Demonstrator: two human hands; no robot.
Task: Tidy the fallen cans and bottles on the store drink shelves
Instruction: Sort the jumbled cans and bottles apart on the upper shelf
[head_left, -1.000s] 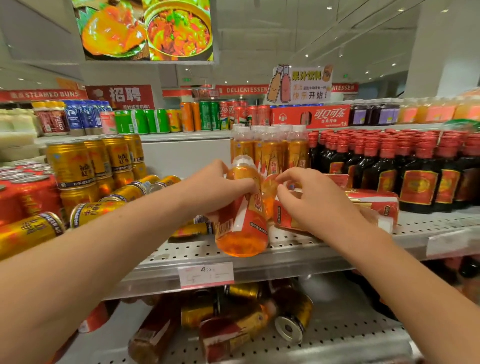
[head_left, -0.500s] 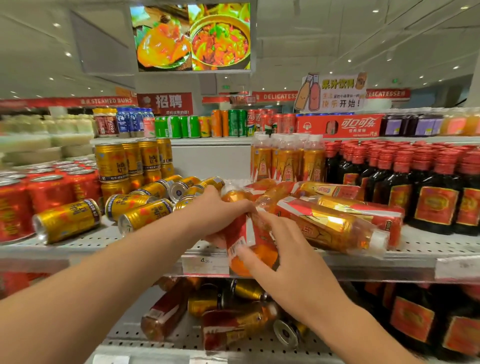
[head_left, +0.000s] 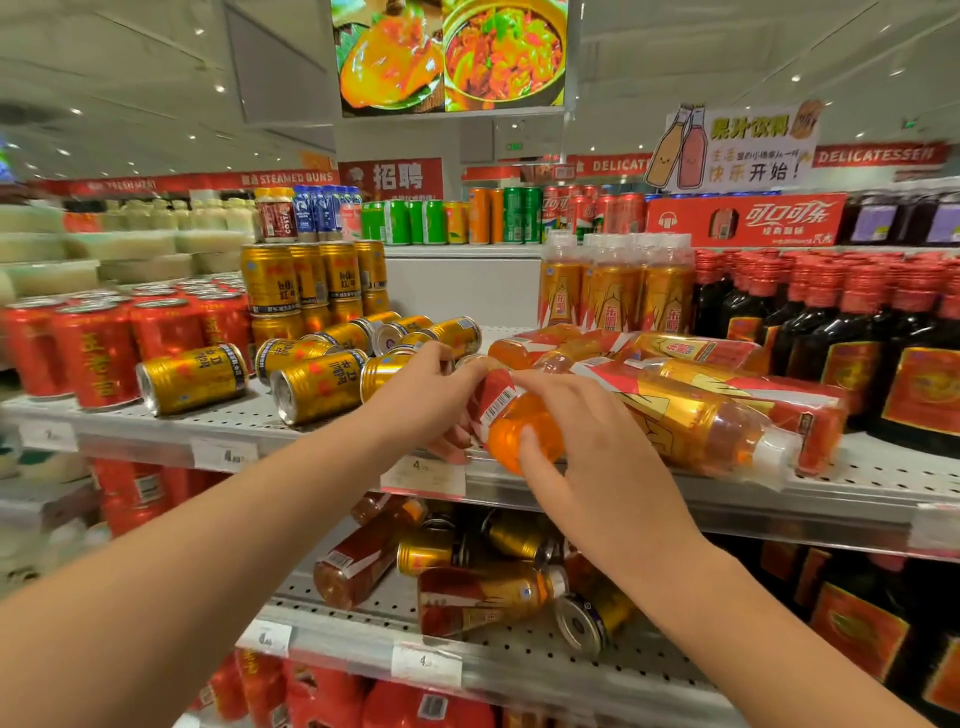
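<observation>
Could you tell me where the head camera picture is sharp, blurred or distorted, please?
Head view: evenly bright; left hand, right hand and bottle fairly sharp; red cans at the left edge smeared; shelf edge bows slightly; lower shelf shaded.

Overhead runs a pale panelled ceiling (head_left: 156, 78) dotted with small round recessed spotlights (head_left: 220, 88), giving bright, even light. A flat hanging screen (head_left: 452, 52) shows two dishes of food. Along the far wall a long red banner with white lettering (head_left: 878, 154) reads DELICATESSEN and STEAMED BUNS, and a red poster with white characters (head_left: 392, 179) hangs between the two. A white card sign with cartoon bottles (head_left: 737, 145) rises above the top tier of white perforated metal shelving (head_left: 883, 473).
</observation>
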